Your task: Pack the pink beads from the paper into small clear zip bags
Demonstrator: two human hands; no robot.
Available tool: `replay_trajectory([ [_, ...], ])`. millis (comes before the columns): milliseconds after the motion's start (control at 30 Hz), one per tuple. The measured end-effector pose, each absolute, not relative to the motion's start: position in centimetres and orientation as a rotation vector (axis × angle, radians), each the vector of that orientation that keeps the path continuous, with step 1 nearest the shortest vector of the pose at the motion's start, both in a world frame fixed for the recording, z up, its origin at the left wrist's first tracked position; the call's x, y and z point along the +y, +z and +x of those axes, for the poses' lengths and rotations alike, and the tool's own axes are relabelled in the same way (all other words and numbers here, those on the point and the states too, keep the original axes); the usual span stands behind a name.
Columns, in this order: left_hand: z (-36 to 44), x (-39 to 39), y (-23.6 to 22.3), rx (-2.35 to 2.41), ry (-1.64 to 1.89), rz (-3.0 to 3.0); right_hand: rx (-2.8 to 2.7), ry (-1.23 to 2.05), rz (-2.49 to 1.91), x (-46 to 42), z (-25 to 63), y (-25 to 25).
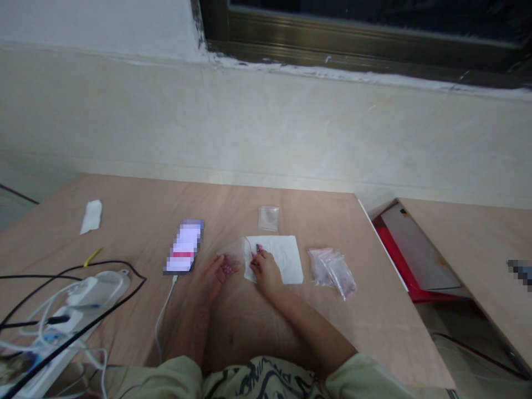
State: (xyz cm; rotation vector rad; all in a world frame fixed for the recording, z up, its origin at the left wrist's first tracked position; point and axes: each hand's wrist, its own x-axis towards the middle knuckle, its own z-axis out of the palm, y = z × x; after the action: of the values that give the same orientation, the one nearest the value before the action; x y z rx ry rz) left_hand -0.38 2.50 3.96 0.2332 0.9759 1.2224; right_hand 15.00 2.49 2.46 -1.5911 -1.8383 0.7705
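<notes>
My left hand (213,280) is closed on a clear plastic bag (233,255) with small pink pieces in its lower part. The bag's mouth points right, toward a white sheet of paper (291,260). Over the paper's left side, my right hand (266,270) has its fingers bent together beside a few small dark pink pieces (259,248). What those fingertips hold, if anything, is too small to make out. Right of the paper lie several filled clear bags (332,269), overlapping. Another flat clear bag (269,218) rests just behind the paper.
A phone (184,246) with a white cable lies left of my hands. At the left front, a white power strip (78,316) sits among tangled cords. A crumpled white tissue (91,216) is at the back left. Beyond the table's right edge is a gap before another table (469,244).
</notes>
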Motion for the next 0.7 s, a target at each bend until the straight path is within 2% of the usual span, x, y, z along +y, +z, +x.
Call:
replay_trajectory([
  [200, 0.0, 2.2, 3.7, 0.968, 1.195, 0.249, -1.527, 0.715, -1.563, 3.2, 16.8, 5.2],
  [367, 0.7, 2.1, 3.6, 0.942, 1.177, 0.297, -1.608, 0.831, -1.401, 3.4, 15.8, 7.0],
  [500, 0.4, 2.2, 3.5, 0.929, 1.209, 0.283, -1.544, 0.916, -1.385, 3.4, 15.6, 6.3],
  [700, -0.5, 2.7, 3.2, 0.949, 1.267, 0.237, -1.584, 0.751, -1.657, 3.5, 16.1, 3.5],
])
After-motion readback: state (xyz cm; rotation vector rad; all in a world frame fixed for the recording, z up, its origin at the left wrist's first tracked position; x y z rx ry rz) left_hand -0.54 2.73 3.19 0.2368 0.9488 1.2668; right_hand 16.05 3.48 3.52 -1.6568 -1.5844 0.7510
